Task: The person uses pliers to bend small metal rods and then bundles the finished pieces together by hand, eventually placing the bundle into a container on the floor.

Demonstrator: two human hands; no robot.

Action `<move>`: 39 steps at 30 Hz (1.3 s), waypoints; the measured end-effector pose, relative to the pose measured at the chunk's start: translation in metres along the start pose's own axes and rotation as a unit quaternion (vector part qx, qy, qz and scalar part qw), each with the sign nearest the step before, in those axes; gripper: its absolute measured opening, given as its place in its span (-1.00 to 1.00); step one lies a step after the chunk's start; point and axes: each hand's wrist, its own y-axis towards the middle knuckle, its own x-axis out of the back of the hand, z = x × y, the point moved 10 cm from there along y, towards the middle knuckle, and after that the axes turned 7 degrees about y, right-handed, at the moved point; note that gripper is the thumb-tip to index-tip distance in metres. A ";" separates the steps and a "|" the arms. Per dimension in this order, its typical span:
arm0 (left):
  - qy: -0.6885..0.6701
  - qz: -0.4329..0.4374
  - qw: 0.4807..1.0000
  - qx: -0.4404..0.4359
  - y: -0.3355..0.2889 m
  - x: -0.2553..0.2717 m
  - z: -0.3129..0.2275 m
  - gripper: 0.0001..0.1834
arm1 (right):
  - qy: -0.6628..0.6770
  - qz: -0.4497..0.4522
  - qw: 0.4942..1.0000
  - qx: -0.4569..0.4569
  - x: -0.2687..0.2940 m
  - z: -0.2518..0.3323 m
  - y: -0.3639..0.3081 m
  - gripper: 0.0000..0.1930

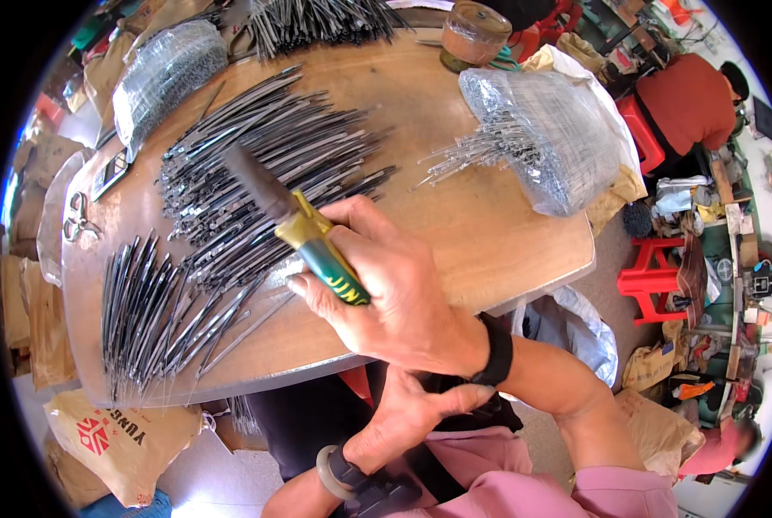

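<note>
My right hand (394,289) is closed round the green and yellow handle of a pair of pliers (317,246). The dark jaws are blurred and point up and left, above a large heap of dark metal strips (274,147) on the wooden table. Below the right wrist is my left hand (407,414), its thumb stretched toward the black strap (496,350) there. The other left fingers are mostly hidden, so its grip cannot be made out. A smaller fanned bunch of thin dark strips (148,311) lies at the table's near left.
The wooden table (489,250) has a metal-edged rim. Clear-wrapped bundles of thin wires (541,138) lie right, with another wrapped bundle (166,82) far left. Scissors (79,217), a phone (110,175) and a round jar (475,36) sit on it. A red stool (653,281) and a seated person (688,108) are right.
</note>
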 end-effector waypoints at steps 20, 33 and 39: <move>-0.116 -0.162 0.899 -0.389 -0.064 0.106 -0.164 -0.71 | 0.210 0.128 0.952 -0.181 -0.039 0.007 -0.100 -0.66; 0.018 -0.313 0.844 -0.435 -0.070 0.112 -0.166 -0.78 | 0.043 0.218 0.974 -0.036 -0.058 0.042 -0.098 -0.56; -0.151 -0.176 0.888 -0.397 -0.056 0.115 -0.162 -0.76 | 0.036 0.182 0.981 -0.053 -0.052 0.033 -0.099 -0.53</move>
